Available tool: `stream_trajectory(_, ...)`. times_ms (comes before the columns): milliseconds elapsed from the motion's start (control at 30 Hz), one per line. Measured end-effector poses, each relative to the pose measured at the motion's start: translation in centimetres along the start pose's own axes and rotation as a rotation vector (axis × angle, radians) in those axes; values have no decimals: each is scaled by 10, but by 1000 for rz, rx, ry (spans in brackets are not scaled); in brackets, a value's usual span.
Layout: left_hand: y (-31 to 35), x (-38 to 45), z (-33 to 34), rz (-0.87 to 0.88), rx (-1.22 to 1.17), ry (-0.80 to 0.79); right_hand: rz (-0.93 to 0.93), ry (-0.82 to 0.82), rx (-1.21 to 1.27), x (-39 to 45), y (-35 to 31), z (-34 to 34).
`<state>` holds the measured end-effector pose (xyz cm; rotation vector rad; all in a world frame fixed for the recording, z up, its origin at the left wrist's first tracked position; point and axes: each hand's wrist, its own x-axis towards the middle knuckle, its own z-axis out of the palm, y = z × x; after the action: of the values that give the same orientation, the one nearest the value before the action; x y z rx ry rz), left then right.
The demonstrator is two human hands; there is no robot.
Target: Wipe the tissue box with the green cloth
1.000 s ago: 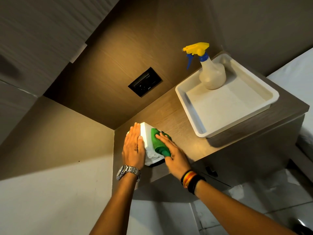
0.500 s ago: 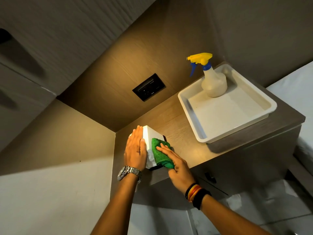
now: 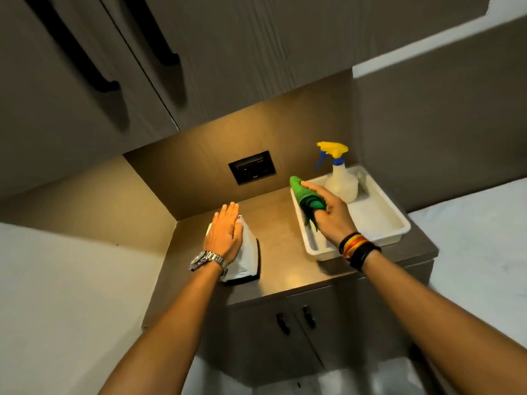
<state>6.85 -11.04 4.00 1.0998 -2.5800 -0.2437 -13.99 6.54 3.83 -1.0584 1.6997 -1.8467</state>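
The white tissue box (image 3: pixel 245 259) stands on the left part of the wooden counter (image 3: pixel 281 269). My left hand (image 3: pixel 225 233) lies flat on top of the box, fingers together and stretched out. My right hand (image 3: pixel 332 213) is over the left end of the white tray (image 3: pixel 379 223), well to the right of the box. It grips the folded green cloth (image 3: pixel 305 196), which sticks out past my fingers above the tray's rim. The cloth is not touching the box.
A spray bottle (image 3: pixel 340 178) with a yellow and blue trigger stands in the tray's far corner. A black wall socket (image 3: pixel 252 167) sits in the back panel. Cabinet doors hang overhead, two small doors (image 3: pixel 293 320) are below the counter, and a white bed (image 3: pixel 479 238) is at right.
My right hand has lifted the green cloth off the box's side and carried it right, over the tray. My left hand stays on the box. The view has tilted up and levelled.
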Motion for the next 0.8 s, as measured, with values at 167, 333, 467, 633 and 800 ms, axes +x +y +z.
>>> stream_trajectory(167, 71, 19, 30, 192, -28, -3, -56, -54, -570, 34, -13, -52)
stream_trajectory(333, 117, 17, 72, 182, -2, -93, -8, -314, -1045, 44, 13, -68)
stream_trajectory(467, 127, 14, 95, 155, 44, -143, 199, -457, -1117, 45, 53, -55)
stream_trajectory(633, 117, 9, 110, 133, 70, -158, 478, -707, -1196, 47, 83, -31)
stream_trajectory(800, 108, -1, 94, 209, 144, -67, 454, -684, -1182, 46, 79, -36)
